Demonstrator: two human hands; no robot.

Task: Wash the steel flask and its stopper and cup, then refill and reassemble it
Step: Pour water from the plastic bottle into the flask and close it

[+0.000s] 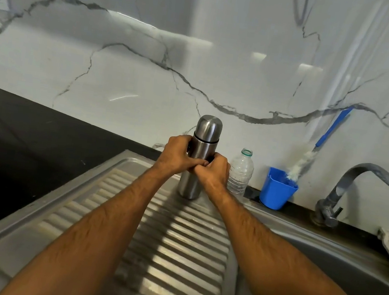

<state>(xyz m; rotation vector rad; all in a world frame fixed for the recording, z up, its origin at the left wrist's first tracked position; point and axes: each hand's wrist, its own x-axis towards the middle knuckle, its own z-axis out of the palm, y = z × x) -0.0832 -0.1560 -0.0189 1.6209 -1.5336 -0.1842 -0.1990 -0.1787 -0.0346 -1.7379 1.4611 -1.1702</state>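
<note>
Nearest me is the ribbed steel drainboard [181, 246], with my two forearms reaching across it. At its far end the steel flask [199, 153] stands upright, cup [208, 127] seated on top. My left hand [178, 153] curls round the flask's middle from the left, and my right hand [212, 170] wraps it from the right, fingers overlapping. Just beyond stand an uncapped plastic bottle [240, 172], a blue holder [277, 188] with a bottle brush [313, 152], then the tap [360, 182] over the sink basin [347, 266]. The black tabletop [13, 135] lies left, against the marble wall [150, 65].

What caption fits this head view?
Both hands, left hand and right hand, grip the capped steel flask upright on the drainboard.
</note>
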